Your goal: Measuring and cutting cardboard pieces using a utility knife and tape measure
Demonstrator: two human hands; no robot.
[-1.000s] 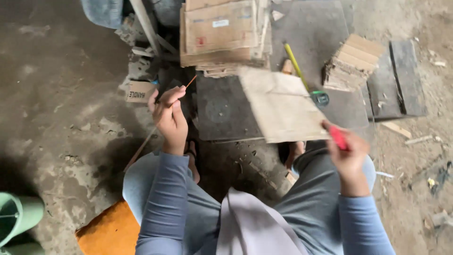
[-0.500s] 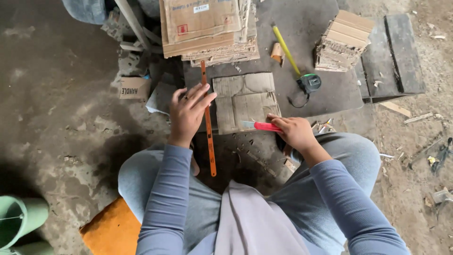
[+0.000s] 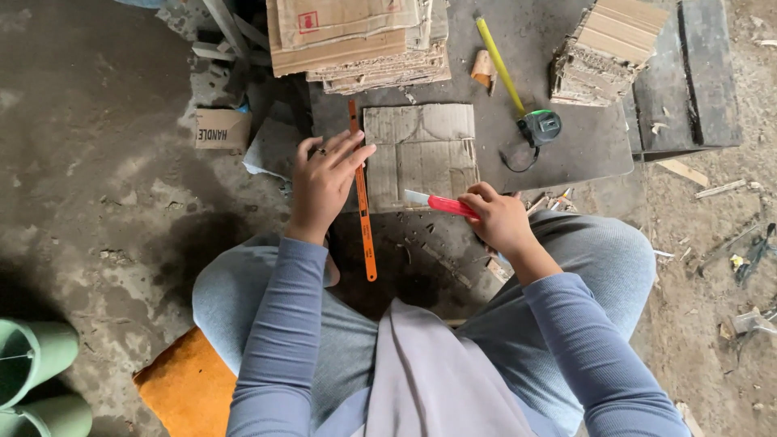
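My left hand [image 3: 324,180] lies spread on a long orange strip [image 3: 366,235] that runs along the left edge of a flat cardboard piece [image 3: 421,154] on a dark board [image 3: 566,154]. My right hand [image 3: 495,217] grips a red utility knife [image 3: 441,204], its blade pointing left at the cardboard's lower edge. I sit low, with both knees either side of the board's near edge.
A stack of flattened cartons [image 3: 356,40] lies at the top, a bundle of cut cardboard pieces [image 3: 607,44] at upper right. A tape measure [image 3: 541,127] and yellow stick [image 3: 498,61] rest on the board. Green rubber boots [image 3: 36,372] stand at lower left, an orange cushion [image 3: 190,388] beneath me.
A second ago the cardboard was lifted in my right hand and the strip in my left. Both now lie on the board, with my left hand pressing the strip and the knife at the cardboard.
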